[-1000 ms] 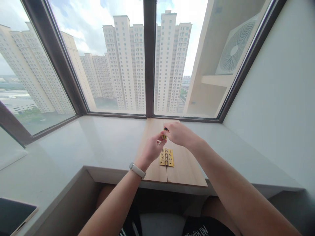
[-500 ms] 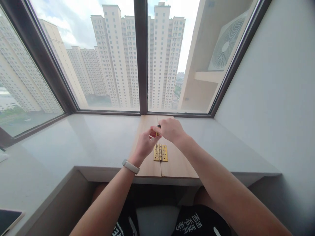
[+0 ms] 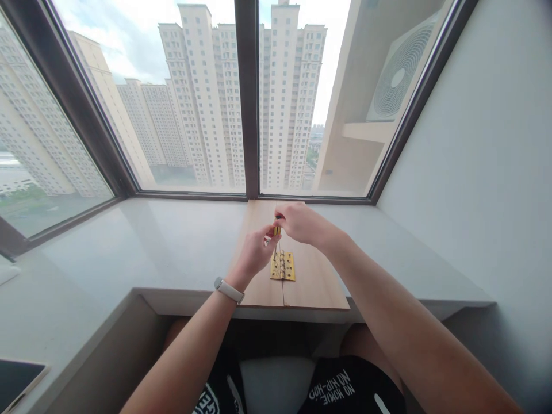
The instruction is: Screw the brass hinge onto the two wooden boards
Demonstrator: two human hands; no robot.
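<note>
- Nearest, the shorts (image 3: 336,388) and, off to the left, a tablet (image 3: 19,379) on the sill (image 3: 172,247);
- left board (image 3: 259,294) and right board (image 3: 321,287) lie side by side on the sill, their near edges along its front, their far edges by the window frame (image 3: 252,115);
- the hinge (image 3: 291,272) lies open and flat across the seam, closer to the near edges than to the far ones, one leaf on each board; its holes show as dark spots, though which of them hold screws is too small to tell;
- the screwdriver (image 3: 277,230) stands nearly upright over the left leaf, its thin shaft running down to that leaf; whether the tip sits in a screw head, I cannot tell;
- left hand (image 3: 254,250), with a band (image 3: 229,291) on its wrist, has its fingers closed round the lower handle; right hand (image 3: 298,223), a little farther off, grips the dark top; the two are together on the one tool;
- the step in hand looks to be turning a screw in the left leaf; which way it turns cannot be seen;
- the next move, I judge, calls for a straight shaft, light downward pressure and small twists from the right fingers, the left ones guiding; a tilt could let the tip slip or nudge the hinge off the seam.
</note>
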